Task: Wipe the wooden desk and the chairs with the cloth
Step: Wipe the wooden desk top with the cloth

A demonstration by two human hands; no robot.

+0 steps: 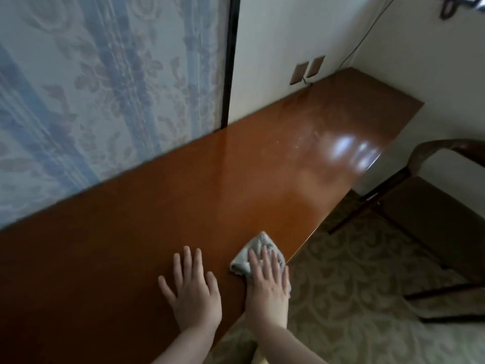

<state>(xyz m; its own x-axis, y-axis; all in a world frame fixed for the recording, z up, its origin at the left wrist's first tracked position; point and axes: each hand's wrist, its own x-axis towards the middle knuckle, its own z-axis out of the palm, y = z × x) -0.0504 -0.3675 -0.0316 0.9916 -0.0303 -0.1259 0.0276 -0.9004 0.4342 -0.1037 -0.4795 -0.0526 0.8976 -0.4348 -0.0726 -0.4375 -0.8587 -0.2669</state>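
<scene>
Head view: right hand [266,287] on cloth [258,249].

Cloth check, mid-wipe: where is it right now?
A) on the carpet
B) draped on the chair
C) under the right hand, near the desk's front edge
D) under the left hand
C: the right hand presses flat on the grey cloth near the front edge of the wooden desk, while the left hand lies on bare wood.
</scene>
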